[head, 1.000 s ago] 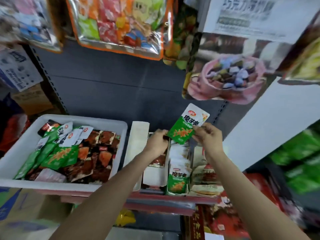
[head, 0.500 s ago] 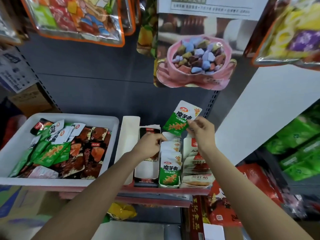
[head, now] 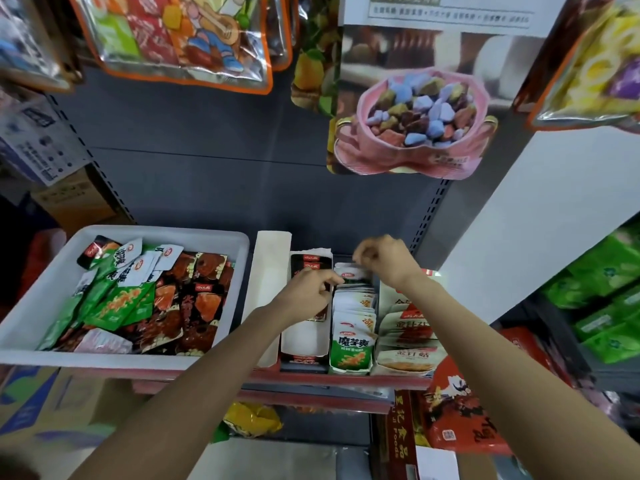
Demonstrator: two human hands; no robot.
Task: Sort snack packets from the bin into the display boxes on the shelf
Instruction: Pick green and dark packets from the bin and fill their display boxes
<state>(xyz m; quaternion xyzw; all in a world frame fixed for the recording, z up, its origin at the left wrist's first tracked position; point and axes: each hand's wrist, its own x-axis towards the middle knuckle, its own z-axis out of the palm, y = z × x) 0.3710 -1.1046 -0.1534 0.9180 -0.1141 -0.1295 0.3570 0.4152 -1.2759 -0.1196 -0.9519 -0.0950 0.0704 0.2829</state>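
A white bin (head: 41, 306) on the left of the shelf holds several green and dark red snack packets (head: 119, 301). To its right stand three display boxes: a left box (head: 303, 337) with dark packets, a middle box (head: 350, 344) full of green packets, and a right box (head: 405, 355) with beige packets. A green packet (head: 351, 274) stands at the back of the middle box. My right hand (head: 384, 259) pinches its top with curled fingers. My left hand (head: 308, 291) pinches its left edge from over the left box.
Large snack bags (head: 180, 39) hang overhead, and a pink candy bag (head: 412, 116) hangs just above the boxes. A tall white flap (head: 270, 278) stands between bin and boxes. A white panel (head: 540, 220) bounds the right side. Red packages (head: 460, 410) sit below the shelf.
The green packet went from raised above the boxes down into the back of the middle box. My right hand lowered with it, and my left hand shifted to its edge.
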